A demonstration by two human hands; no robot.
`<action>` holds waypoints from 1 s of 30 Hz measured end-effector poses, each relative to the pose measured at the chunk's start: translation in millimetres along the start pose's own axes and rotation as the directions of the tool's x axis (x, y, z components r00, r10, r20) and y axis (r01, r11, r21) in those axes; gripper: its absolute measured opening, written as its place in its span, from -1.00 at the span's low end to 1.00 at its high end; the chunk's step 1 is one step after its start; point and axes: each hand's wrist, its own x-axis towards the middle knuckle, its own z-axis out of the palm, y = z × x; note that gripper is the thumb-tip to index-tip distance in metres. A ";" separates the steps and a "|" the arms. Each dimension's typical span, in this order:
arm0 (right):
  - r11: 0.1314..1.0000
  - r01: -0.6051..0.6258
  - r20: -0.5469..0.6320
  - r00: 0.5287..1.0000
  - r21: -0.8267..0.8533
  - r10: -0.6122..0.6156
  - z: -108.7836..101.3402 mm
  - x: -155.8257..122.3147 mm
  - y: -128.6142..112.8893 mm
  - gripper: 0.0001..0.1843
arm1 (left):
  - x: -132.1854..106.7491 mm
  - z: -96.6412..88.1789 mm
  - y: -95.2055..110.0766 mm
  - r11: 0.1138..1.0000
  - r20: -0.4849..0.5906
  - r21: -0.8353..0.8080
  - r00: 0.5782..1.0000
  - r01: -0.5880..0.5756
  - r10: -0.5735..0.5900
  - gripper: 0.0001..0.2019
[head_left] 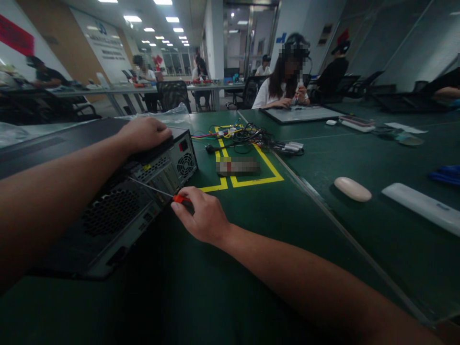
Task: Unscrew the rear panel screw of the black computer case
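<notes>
I rest my left hand (149,135) atop the computer tower (111,213), apparently bracing it, grip unclear; my right hand (204,214) holds a red-handled screwdriver (178,198) toward ten o'clock, seemingly to reach its back.

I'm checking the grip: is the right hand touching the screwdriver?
Touching. The head view shows the right hand holding the screwdriver, thumb and fingers closed on it.
</notes>
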 end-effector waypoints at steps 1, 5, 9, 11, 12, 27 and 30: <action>1.000 -0.004 0.003 1.000 -0.003 0.004 -0.1 0.2 0.0 -0.65 | 0.1 0.2 -0.2 1.000 -0.001 -0.002 1.000 -0.001 0.001 -0.41; 1.000 -0.010 0.009 1.000 0.003 0.010 0.3 0.6 0.8 -0.63 | -0.3 0.3 -0.3 1.000 -0.005 -0.015 1.000 -0.010 0.010 -0.39; 0.998 -0.002 0.004 1.000 0.067 0.002 0.2 -0.1 1.2 -0.61 | -2.0 -0.8 1.9 1.000 -0.009 -0.015 1.000 0.004 -0.004 -0.40; 0.998 0.001 0.007 1.000 0.068 -0.001 -0.1 -0.4 0.9 -0.63 | -2.7 -1.5 2.9 1.000 -0.008 -0.019 1.000 0.011 -0.011 -0.41; 0.998 0.006 0.011 1.000 0.061 -0.007 -0.3 -0.4 0.8 -0.65 | -3.0 -1.9 3.3 1.000 -0.004 -0.022 1.000 0.015 -0.015 -0.41; 0.999 0.046 0.011 0.999 0.020 -0.046 1.5 -1.2 2.3 -0.73 | -3.3 -3.8 4.3 1.000 0.003 -0.025 1.000 0.008 -0.008 -0.41; 0.999 0.040 0.013 0.999 0.025 -0.041 1.7 -1.4 2.2 -0.73 | -3.1 -4.1 4.6 1.000 0.005 -0.011 1.000 0.006 -0.006 -0.40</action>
